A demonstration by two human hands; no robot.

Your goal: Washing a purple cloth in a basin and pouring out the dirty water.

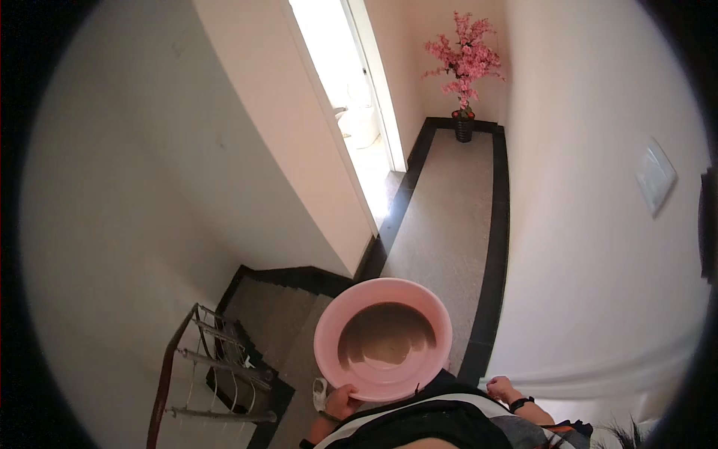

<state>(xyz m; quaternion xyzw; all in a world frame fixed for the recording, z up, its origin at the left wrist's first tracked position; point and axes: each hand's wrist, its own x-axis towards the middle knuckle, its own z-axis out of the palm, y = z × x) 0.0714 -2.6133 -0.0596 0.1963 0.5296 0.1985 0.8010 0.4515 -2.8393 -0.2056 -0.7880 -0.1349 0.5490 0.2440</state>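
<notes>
A round pink plastic basin (383,382) is in front of my body, with murky brownish water (387,331) pooled towards its far side. My left hand (343,401) grips its near left rim, fingers under the edge and thumb on top. The basin's near edge is close to my dark and white top (404,424). To the right, apart from the basin, my right hand (500,388) is closed on the edge of a white cloth (594,383), possibly a door curtain, whose folds run taut towards it. A dark band circles that wrist.
Stairs (269,306) descend at the left beside a railing (224,365) with a brown handrail (168,365). A dark-bordered corridor floor (449,207) leads past a bright doorway (359,112) to a potted pink-blossom plant (464,67). A white shoe (320,394) shows below the basin.
</notes>
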